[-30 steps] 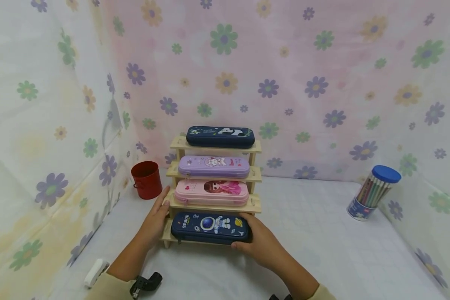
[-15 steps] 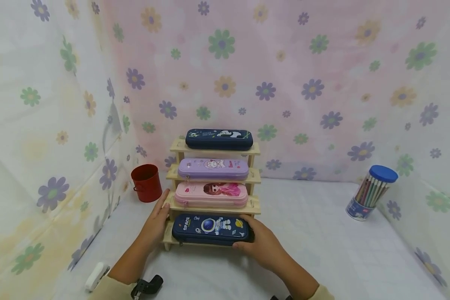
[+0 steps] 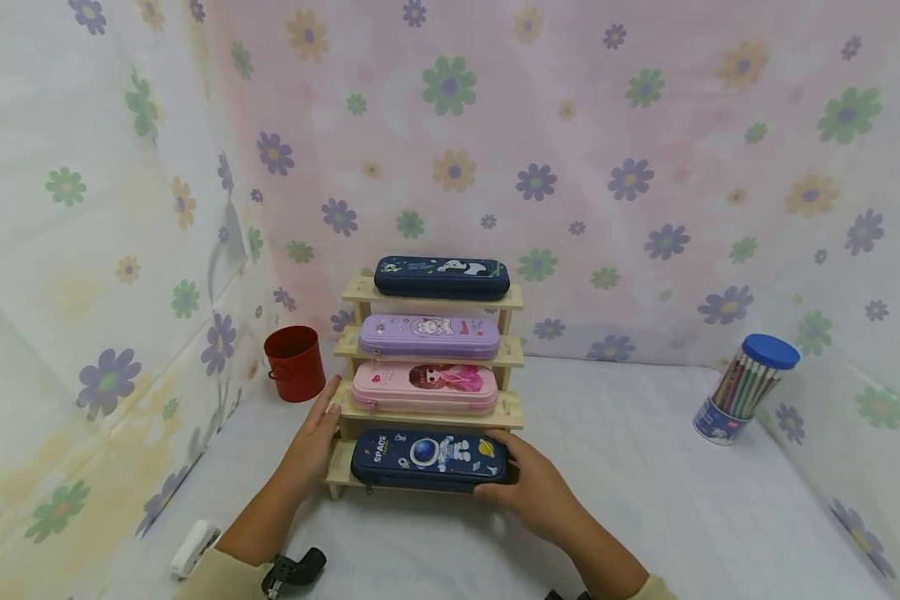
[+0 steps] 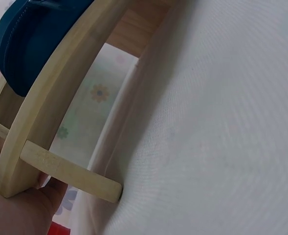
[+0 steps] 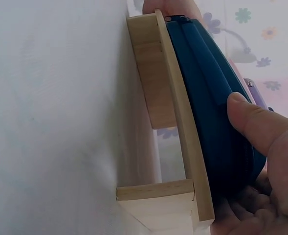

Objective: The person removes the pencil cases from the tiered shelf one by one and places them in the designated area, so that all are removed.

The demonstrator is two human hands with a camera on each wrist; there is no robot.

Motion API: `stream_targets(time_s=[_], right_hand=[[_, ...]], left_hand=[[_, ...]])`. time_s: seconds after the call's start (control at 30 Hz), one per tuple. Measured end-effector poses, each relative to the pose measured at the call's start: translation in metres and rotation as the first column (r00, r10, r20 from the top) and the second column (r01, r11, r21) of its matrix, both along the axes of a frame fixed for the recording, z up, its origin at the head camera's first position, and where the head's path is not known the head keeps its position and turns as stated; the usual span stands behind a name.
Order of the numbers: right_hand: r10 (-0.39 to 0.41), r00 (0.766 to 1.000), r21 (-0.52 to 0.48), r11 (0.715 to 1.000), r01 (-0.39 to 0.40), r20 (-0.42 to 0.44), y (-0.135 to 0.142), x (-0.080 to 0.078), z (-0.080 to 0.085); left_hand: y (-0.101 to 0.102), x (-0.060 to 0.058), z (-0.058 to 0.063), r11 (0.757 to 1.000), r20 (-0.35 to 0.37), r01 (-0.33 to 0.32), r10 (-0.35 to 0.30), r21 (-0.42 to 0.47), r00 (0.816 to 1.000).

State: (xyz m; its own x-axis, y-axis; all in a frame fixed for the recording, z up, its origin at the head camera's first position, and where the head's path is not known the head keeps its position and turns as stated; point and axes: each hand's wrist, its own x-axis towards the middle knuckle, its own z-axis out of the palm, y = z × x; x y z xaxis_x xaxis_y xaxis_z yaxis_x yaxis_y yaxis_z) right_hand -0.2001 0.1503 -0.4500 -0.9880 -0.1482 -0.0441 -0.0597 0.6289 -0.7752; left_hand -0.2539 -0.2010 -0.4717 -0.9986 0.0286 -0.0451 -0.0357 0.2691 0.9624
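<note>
A four-step wooden rack (image 3: 341, 468) bears one pencil case per step. On its lowest step lies a navy pencil case (image 3: 429, 461) with an astronaut print. My right hand (image 3: 528, 487) grips this case by its right end, the thumb on its front side and the fingers behind, as the right wrist view shows. Against the rack's left side rests my left hand (image 3: 311, 450), fingers fairly straight and pointing up the rack. In the left wrist view that hand (image 4: 21, 210) is at the end of the lowest step, below the navy case (image 4: 36, 36).
Above sit a pink pencil case (image 3: 423, 387), a purple one (image 3: 429, 336) and a panda one (image 3: 441, 277). A red bucket (image 3: 295, 364) stands left of the rack. To the far right is a blue-lidded tub of pencils (image 3: 742, 392). A small white object (image 3: 193, 548) lies front left.
The navy astronaut case has slid slightly to the right along the lowest step, with my right hand on its end. My left hand has stayed at the rack's side.
</note>
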Motion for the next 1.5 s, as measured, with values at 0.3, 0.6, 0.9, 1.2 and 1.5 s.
stream_targets(time_s=[0.3,0.6,0.9,1.2,1.5], right_hand=[[0.043,0.998,-0.124,0.992,-0.037,0.047,0.011,0.001,0.002],[0.098,0.992,-0.181,0.980,-0.082,0.083,0.028,0.002,0.012],[0.145,0.986,-0.222,0.967,-0.123,0.086,0.049,0.004,0.016],[0.222,0.969,-0.282,0.941,-0.185,0.105,0.075,0.002,0.021],[0.253,0.959,-0.309,0.929,-0.203,0.131,0.115,-0.001,0.017]], left_hand=[[0.000,-0.001,0.000,1.000,-0.003,0.010,-0.010,0.003,1.000],[0.001,-0.001,0.001,1.000,0.001,0.015,-0.015,-0.010,1.000],[0.002,0.003,-0.001,1.000,-0.008,0.002,-0.002,-0.012,1.000],[0.000,0.007,0.002,0.998,-0.010,-0.014,0.014,-0.053,1.000],[0.002,0.005,0.006,1.000,-0.045,0.015,-0.014,0.010,0.999]])
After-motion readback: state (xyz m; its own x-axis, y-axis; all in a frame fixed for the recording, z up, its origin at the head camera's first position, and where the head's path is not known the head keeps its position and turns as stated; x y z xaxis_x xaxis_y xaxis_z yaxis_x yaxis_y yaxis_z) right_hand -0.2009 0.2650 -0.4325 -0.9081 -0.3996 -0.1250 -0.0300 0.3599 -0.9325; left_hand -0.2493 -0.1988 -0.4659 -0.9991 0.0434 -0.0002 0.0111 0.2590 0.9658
